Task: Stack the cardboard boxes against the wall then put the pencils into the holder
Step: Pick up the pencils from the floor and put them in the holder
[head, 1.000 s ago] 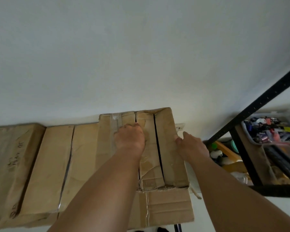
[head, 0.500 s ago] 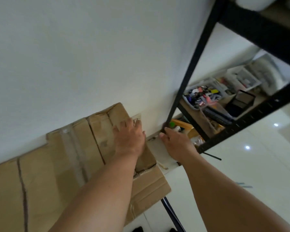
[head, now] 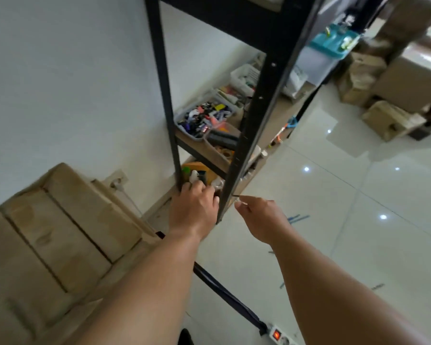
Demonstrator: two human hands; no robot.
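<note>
Left hand [head: 194,207], right hand [head: 261,217] loosely curled, flanking black rack post [head: 246,125]. Cardboard boxes [head: 60,220] against wall; blue pencils [head: 297,217] on floor.

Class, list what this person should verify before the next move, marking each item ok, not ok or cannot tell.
1. Brown cardboard boxes stacked against the white wall: ok.
2. Left hand off the boxes: ok.
3. Right hand empty: cannot tell; a thin dark stick shows at its fingers.
4. Pencils in holder: not ok; blue pencils lie on the glossy white floor.
5. Holder located: cannot tell.
6. Black metal shelf post clear of both hands: not ok; it stands between them.
</note>
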